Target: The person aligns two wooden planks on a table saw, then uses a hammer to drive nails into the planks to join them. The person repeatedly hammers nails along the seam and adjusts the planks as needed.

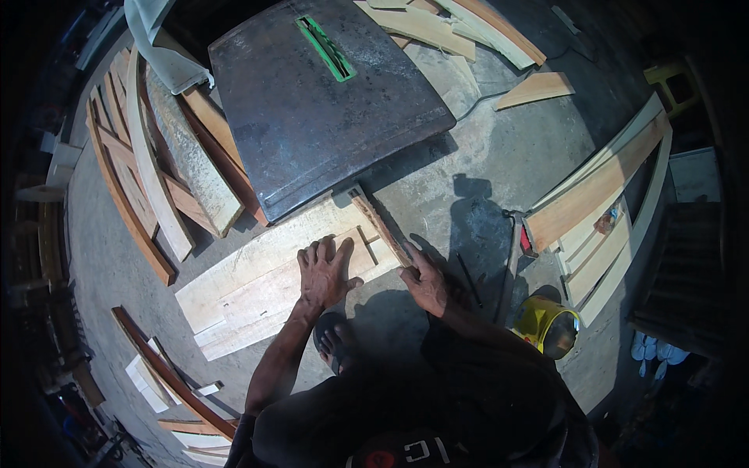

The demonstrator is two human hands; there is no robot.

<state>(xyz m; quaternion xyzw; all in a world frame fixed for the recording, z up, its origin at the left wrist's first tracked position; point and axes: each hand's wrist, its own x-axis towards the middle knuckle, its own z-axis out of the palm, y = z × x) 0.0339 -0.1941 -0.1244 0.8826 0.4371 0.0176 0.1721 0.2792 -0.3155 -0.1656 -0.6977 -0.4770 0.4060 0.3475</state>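
Over on the far left, a rack of long boards (139, 160) sprawls across the grey concrete floor (95, 261), and below it a dark brown strip of timber (162, 360) slants over some paler offcuts (144, 384). A whitish sheet (162, 51) droops near the top, just beside the big dark worktop (296, 117), a metal one with a green-edged slot (326, 48) in it. And here's the action, right in front of the person: pale boards (238, 290) lying side by side, reaching from left of the body to the worktop's near edge. The left hand (324, 274) is on them, fingers spread, pressing down and clasping nothing. Just below sits a sandalled foot (335, 343). Now the narrow rough-edged strip (378, 225), lying along the right end of those boards, and the right hand (425, 282) has its near end, thumb and fingers closed around it! Further right, a thin dark rod (470, 279) on the floor, then a yellow bucket (532, 318) tipped on its side, and finally another pile of long planks (599, 191) fanning out toward the right
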